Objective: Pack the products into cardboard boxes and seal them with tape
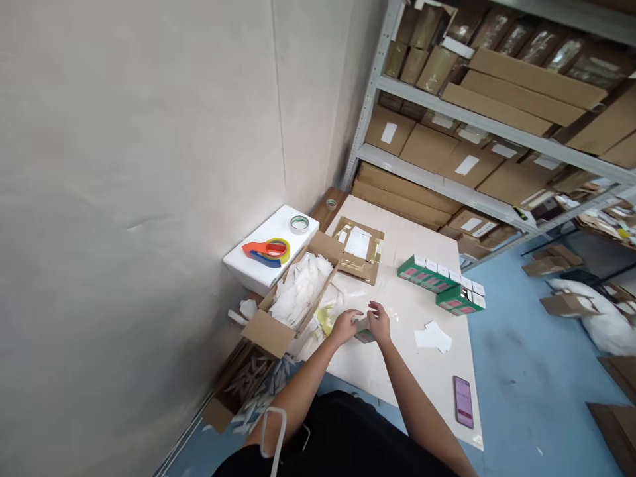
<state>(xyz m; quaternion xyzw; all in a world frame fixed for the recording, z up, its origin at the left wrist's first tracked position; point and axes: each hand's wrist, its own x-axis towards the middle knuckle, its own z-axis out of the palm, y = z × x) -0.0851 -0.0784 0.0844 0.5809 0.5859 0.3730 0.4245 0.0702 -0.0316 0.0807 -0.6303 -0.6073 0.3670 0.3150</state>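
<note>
Near the front edge of the table, a small green and grey-white box stands between my two hands. My left hand grips its left side, with the fingers curled over the upper edge. On the other side, my right hand is closed at the box's top right, its fingertips bent inward. Part of the box is hidden by the hands. Similar green and white boxes stand in a row farther right, with a second group beside them. White paper slips lie to the right of my hands.
An open carton full of white wrapping stands at left. Behind it, a white foam box carries a tape dispenser and a tape roll. Flat cardboard, a phone and shelves of cartons surround the workspace.
</note>
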